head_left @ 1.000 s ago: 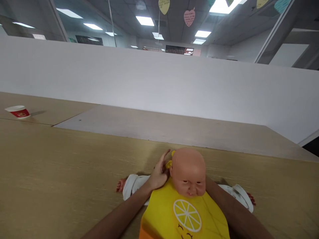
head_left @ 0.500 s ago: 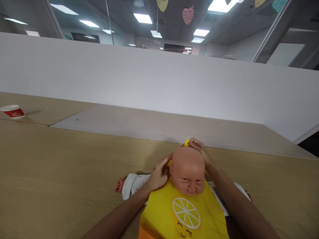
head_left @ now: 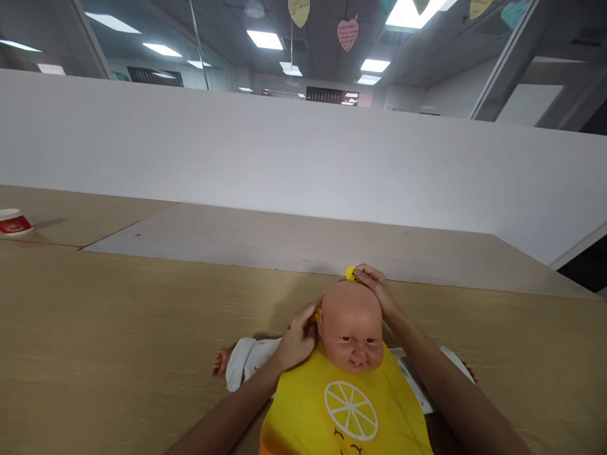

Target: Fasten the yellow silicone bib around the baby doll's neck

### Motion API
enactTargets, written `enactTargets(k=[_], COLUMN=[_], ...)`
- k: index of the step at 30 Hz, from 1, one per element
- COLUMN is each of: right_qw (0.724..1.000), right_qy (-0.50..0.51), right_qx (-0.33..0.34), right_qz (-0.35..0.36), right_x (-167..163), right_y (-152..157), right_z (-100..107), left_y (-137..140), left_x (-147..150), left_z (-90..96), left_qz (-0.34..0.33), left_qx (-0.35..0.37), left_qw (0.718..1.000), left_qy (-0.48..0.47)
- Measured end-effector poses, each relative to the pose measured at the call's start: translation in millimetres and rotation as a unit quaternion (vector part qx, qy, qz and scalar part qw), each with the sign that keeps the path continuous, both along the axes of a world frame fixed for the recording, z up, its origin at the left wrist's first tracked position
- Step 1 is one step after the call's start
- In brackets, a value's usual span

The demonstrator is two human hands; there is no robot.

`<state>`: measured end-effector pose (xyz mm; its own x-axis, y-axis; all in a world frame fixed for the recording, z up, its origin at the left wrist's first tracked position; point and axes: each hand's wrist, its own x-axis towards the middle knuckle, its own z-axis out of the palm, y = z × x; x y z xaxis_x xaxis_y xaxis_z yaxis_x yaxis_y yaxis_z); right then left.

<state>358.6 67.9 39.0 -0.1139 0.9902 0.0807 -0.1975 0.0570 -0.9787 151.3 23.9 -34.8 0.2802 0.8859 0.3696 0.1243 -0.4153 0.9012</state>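
Right hand [head_left: 376, 287] risen, yellow bib [head_left: 348, 407]; note [head_left: 348, 34] illegible

Bright ceiling lights [head_left: 264, 40] glare white beyond the glass [head_left: 227, 38], while the table [head_left: 118, 328] looks dimmer. A soft shadow [head_left: 290, 297] spreads beside the doll [head_left: 351, 322], and fine detail looks slightly smeared.

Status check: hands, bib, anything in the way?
Left hand at yellow piece beside doll's head, grip unclear. Right hand pinching yellow tab above it. Yellow bib spread below the head. Head between hands; cup far off left.
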Motion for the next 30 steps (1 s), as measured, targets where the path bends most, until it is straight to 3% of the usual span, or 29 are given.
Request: enactTargets(k=[5, 10, 17, 30], right_qw=[0.999, 0.998, 0.999, 0.998], right_qy=[-0.023, -0.058, -0.044, -0.054], right_qx=[0.019, 0.025, 0.016, -0.002], right_qz=[-0.024, -0.031, -0.023, -0.036], right_x=[3, 5, 4, 1], right_y=[12, 16, 15, 13], right_z=[-18, -23, -28, -24], left_y=[0, -5, -2, -5], left_x=[-1, -1, -2, -8], left_z=[4.8, 13.2, 3.1, 12.7], left_qz=[0.023, 0.039, 0.066, 0.091], left_qx=[-0.022, -0.041, -0.052, 0.022], left_qw=[0.999, 0.998, 0.996, 0.996], left_qy=[-0.023, -0.018, 0.002, -0.008])
